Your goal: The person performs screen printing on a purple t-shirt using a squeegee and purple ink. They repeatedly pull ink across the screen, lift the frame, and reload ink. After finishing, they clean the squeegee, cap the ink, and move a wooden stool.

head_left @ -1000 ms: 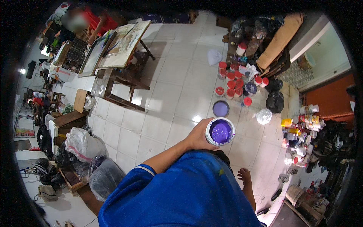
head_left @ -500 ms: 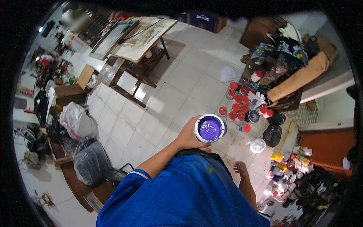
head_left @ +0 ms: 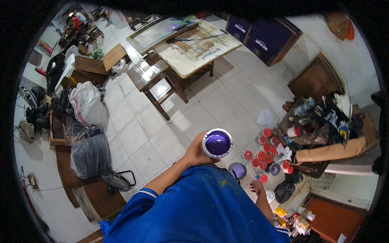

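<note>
My left hand [head_left: 197, 150] is wrapped round the side of a white tub [head_left: 206, 152] in front of my body. Glossy dark purple paint [head_left: 218, 143] fills the tub, and purple smears mark its rim. Low at my right side, my right hand [head_left: 256, 186] hangs with its fingers apart and holds nothing. On the floor between the two hands stands a round container [head_left: 238, 171] with a pale purple top. Just beyond my right hand are several jars with red lids [head_left: 263, 157].
A paint-stained work table [head_left: 202, 52] stands ahead, with a wooden bench [head_left: 148, 75] beside it. White sacks [head_left: 87, 103] and a plastic-wrapped chair [head_left: 90, 156] line the left. Cluttered cloth and cardboard [head_left: 330, 150] sit at right, near a black bag [head_left: 285, 191] and several bottles [head_left: 300, 222].
My view has turned left, so the table and jars appear farther right. The pale purple-topped container now shows beside the tub. My left hand still holds the tub; my right hand stays free.
</note>
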The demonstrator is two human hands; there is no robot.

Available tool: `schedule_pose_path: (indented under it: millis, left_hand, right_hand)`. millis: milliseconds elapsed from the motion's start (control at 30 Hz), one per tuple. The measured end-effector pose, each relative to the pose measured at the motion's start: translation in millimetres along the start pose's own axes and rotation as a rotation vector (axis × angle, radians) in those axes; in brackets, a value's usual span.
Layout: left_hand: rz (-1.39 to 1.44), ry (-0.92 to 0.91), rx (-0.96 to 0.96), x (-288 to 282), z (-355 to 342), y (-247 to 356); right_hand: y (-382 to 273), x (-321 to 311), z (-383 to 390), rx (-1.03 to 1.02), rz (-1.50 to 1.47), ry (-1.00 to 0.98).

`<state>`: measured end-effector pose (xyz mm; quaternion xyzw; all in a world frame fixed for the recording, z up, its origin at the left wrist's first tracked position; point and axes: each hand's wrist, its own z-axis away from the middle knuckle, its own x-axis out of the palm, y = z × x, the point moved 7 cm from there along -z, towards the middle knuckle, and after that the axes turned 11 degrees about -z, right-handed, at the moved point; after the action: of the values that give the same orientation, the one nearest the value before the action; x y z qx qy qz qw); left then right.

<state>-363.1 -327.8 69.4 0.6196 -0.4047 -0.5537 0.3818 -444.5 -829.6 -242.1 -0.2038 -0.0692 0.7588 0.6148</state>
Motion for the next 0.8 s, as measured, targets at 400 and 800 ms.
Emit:
schedule_pose_path:
  millis: [400, 800]
  left_hand:
    - [-0.360, 0.144, -0.176, -131.3, -150.7, -64.7]
    - [-0.117, 0.511, -0.309, -114.9, -398.0, -83.4]
  right_hand:
    - [-263.3, 119.9, -79.6, -0.210, 0.052, -0.180]
    - [-578.9, 21.8, -255.8, -0.163, 0.338, -0.331]
